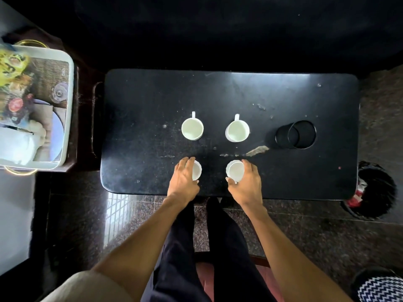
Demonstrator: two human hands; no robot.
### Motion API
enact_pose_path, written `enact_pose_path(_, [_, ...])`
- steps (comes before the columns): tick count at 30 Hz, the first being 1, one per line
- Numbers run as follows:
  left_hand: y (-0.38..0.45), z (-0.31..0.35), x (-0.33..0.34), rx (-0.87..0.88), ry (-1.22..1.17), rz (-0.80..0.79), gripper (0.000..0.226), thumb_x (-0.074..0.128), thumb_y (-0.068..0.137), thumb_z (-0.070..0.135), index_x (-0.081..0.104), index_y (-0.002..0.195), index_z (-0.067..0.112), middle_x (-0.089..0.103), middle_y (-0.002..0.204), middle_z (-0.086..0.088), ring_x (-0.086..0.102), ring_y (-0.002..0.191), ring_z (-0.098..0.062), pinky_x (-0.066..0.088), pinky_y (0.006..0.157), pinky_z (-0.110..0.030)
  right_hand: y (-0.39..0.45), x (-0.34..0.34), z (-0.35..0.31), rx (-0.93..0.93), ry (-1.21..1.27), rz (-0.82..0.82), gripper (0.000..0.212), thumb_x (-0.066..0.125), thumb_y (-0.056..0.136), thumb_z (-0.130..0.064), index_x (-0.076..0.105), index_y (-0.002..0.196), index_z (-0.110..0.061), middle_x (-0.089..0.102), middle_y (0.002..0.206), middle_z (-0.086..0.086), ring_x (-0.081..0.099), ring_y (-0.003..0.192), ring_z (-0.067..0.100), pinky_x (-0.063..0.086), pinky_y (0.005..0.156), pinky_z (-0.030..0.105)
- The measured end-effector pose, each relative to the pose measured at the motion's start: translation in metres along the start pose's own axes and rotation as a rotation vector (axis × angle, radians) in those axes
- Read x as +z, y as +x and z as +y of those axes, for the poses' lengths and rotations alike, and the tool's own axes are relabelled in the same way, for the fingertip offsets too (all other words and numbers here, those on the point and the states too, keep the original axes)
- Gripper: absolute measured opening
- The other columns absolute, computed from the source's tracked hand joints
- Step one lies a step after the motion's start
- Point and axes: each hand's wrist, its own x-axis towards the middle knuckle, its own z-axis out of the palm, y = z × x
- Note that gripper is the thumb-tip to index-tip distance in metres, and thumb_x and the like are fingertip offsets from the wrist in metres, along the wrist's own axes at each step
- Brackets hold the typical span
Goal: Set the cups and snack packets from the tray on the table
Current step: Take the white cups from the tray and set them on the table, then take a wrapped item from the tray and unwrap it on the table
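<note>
Two empty white cups stand upright at the middle of the black table [229,90], the far left cup [192,129] and the far right cup [237,131], handles pointing away from me. Nearer the front edge, my left hand [184,178] wraps the left side of a third white cup [196,170], and my right hand [247,182] grips a fourth white cup [235,170] from its right side. Both near cups rest on the table. At the far left, a white-rimmed tray [69,101] holds a yellow snack packet [13,66] and a darker packet [16,107].
A black round holder [302,135] lies on the table's right part, with crumbs and a smear near it. The tray sits on a dark stand left of the table. A black and red object [370,190] stands on the floor at the right corner. My legs are under the front edge.
</note>
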Motion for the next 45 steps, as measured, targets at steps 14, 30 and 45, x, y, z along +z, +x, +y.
enact_pose_path(14, [0.003,-0.006,-0.015,-0.039,-0.049,0.045,0.084,0.069,0.084,0.022,0.024,0.154,0.015,0.029,0.16,-0.008,0.029,0.147,-0.028,0.04,0.113,-0.047,-0.006,0.008,-0.037,-0.148,-0.265,0.076,0.081,0.072,0.082,-0.037,0.036,0.15,-0.01,0.038,0.155,0.016,0.037,0.143,0.032,0.038,0.114,0.048])
enact_pose_path(30, [0.003,-0.156,-0.161,-0.203,-0.424,0.61,0.06,0.059,0.093,0.024,0.04,0.148,0.01,0.048,0.148,-0.013,0.046,0.137,-0.027,0.039,0.111,-0.036,-0.01,0.135,-0.319,-0.715,-0.328,-0.155,0.061,0.063,0.087,-0.02,0.045,0.144,-0.007,0.053,0.14,0.013,0.047,0.13,0.029,0.045,0.104,0.039])
enact_pose_path(45, [-0.007,-0.309,-0.251,-0.575,-0.467,0.757,0.074,0.059,0.07,0.014,0.04,0.142,0.01,0.054,0.136,-0.015,0.05,0.122,-0.031,0.041,0.101,-0.042,-0.04,0.261,-0.461,-0.815,-0.412,-0.143,0.046,0.068,0.074,-0.018,0.062,0.118,-0.005,0.06,0.123,0.017,0.056,0.112,0.031,0.044,0.1,0.039])
